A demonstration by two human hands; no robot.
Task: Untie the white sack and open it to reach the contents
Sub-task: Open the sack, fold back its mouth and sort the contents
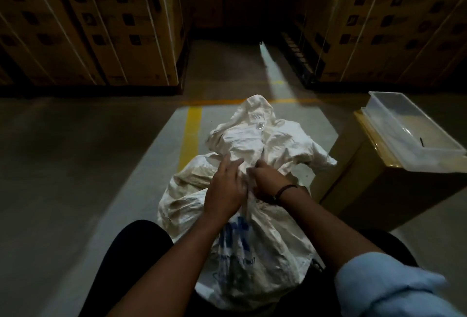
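Note:
A large white woven sack (275, 238) with blue print lies on the floor between my knees, its neck gathered and its loose top flap (255, 129) crumpled beyond, a metal eyelet showing on it. My left hand (223, 186) rests on the gathered neck with fingers pinching the cloth. My right hand (267, 182), a dark band on its wrist, is curled tight on the same bunched neck right beside the left. The tie itself is hidden under my fingers.
A clear plastic tub (414, 134) sits on a cardboard box (374, 190) just right of the sack. Tall stacks of strapped cartons (101, 26) line both sides of a dark aisle ahead. Yellow floor tape (192, 134) runs left of the sack.

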